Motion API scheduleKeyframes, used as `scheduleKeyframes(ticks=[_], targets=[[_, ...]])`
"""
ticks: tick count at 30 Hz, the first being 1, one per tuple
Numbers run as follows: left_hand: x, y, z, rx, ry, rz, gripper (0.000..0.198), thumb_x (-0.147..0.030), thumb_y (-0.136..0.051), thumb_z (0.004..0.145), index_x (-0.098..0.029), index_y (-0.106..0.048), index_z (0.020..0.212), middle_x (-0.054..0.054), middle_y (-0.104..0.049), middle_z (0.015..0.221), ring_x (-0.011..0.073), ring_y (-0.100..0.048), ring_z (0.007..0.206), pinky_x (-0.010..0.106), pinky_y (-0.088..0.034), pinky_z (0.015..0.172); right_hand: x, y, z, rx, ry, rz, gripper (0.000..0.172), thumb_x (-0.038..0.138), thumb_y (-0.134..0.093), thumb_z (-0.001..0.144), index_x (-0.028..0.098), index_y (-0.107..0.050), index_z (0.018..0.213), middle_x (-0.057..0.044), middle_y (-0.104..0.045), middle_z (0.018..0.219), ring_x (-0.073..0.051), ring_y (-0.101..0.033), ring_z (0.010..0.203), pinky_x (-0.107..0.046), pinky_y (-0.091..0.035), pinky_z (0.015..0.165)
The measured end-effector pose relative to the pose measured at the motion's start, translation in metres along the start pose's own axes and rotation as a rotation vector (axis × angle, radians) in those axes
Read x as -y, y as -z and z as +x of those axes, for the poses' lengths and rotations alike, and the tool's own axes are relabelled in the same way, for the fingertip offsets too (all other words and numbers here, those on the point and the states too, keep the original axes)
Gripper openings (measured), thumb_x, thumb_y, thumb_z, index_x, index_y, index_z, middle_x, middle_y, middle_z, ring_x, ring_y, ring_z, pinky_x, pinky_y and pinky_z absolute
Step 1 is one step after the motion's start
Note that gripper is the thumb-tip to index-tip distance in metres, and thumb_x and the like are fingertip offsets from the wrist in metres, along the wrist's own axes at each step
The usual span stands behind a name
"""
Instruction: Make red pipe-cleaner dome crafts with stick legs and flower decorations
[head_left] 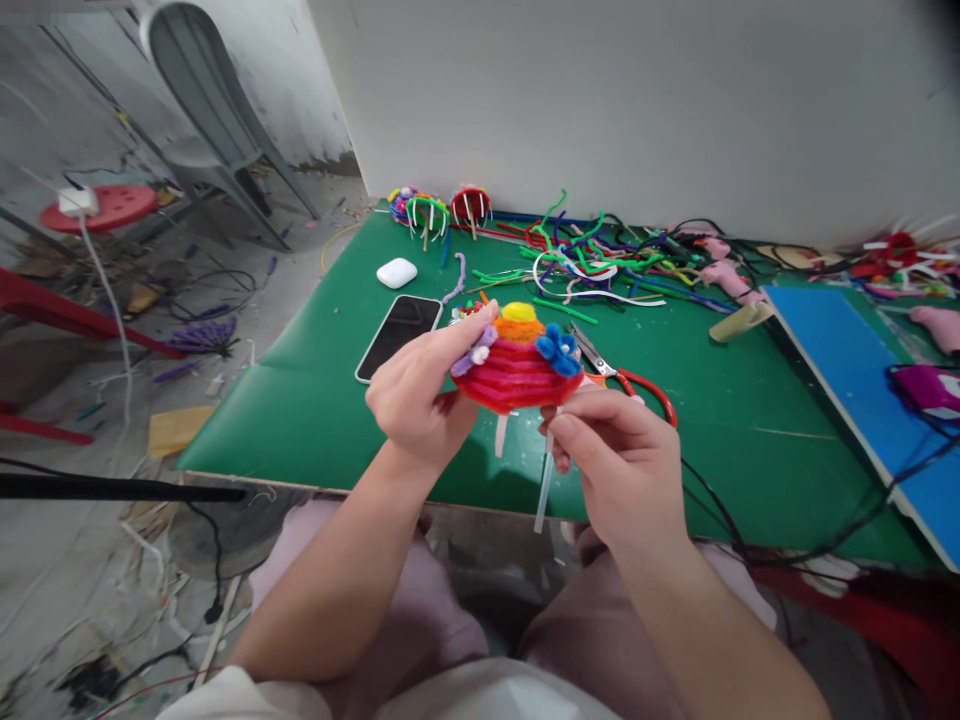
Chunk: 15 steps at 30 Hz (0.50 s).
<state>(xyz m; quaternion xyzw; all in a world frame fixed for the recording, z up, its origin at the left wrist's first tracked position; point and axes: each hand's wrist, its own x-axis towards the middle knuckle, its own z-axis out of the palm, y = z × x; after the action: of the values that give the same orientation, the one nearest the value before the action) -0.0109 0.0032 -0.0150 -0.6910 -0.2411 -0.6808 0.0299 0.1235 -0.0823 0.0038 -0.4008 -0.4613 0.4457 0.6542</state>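
Note:
My left hand [424, 385] is closed on the left side of a small umbrella-like dome of fuzzy pipe cleaners [517, 372], striped red and pink with an orange and yellow top. A blue flower [558, 350] and a purple flower [477, 352] sit on its sides. At the dome's lower right rim, my right hand [619, 455] pinches a thin whitish strip [544, 490] that hangs down below the fingers. Another pale strip [500, 436] hangs from under the dome. Behind the right hand lie scissors with red handles [646, 392], partly hidden.
A phone [397, 335] and a white case [397, 273] lie at the left of the green table [300, 425]. Loose pipe cleaners [592, 255] are heaped at the back, beside finished domes [471, 205]. A blue board [840, 390] and black cables lie at the right.

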Motion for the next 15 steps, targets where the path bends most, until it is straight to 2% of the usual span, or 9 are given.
scheduleKeyframes(ticks=[15], targets=[[0.0008, 0.0004, -0.0007, 0.019, -0.009, -0.005, 0.039, -0.016, -0.060, 0.078, -0.026, -0.060, 0.116, -0.003, -0.069, 0.104, 0.0154, -0.068, 0.083, 0.027, -0.059, 0.071, 0.0018, -0.0008, 0.0007, -0.015, -0.007, 0.015, 0.010, 0.017, -0.067, 0.076, 0.027, -0.069, 0.075, 0.005, -0.063, 0.068, -0.006, -0.051, 0.052, -0.019, -0.042, 0.046]])
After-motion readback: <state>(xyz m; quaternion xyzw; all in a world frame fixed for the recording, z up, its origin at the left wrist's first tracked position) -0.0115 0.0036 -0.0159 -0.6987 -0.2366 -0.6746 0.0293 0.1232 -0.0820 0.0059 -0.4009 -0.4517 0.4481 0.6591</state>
